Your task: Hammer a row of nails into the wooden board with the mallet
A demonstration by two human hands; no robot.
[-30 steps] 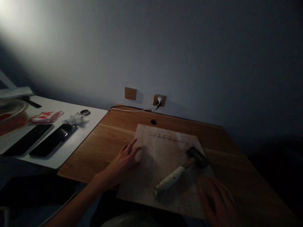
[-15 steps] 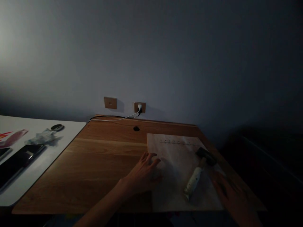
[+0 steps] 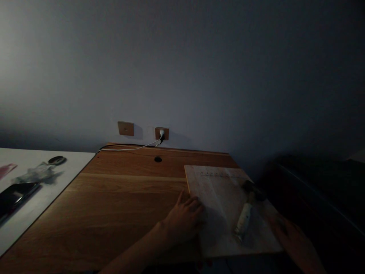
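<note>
A pale, flat wooden board (image 3: 219,205) lies at the right side of the wooden desk. My left hand (image 3: 186,217) holds its left edge, fingers curled over the top. At the opposite edge is my right hand (image 3: 288,232), dim, with its fingers at the rim and partly hidden. A hammer (image 3: 243,222) with a dark head and a light, wrapped handle rests on the board, its head toward the far right. Near the board's far edge runs a row of several small nail-like bits (image 3: 216,174), too small to make out fully.
The wooden desk (image 3: 119,205) meets a white table (image 3: 34,213) on the left. That table bears a black phone-like device (image 3: 17,198), crumpled clear plastic (image 3: 38,173) and a round dark item (image 3: 57,160). Cables run to a wall socket (image 3: 157,133) behind the desk.
The board has shifted right across the desk, carrying the hammer with it. Both hands moved right too, and my left fingers have closed over the board's edge. The view has turned slightly.
</note>
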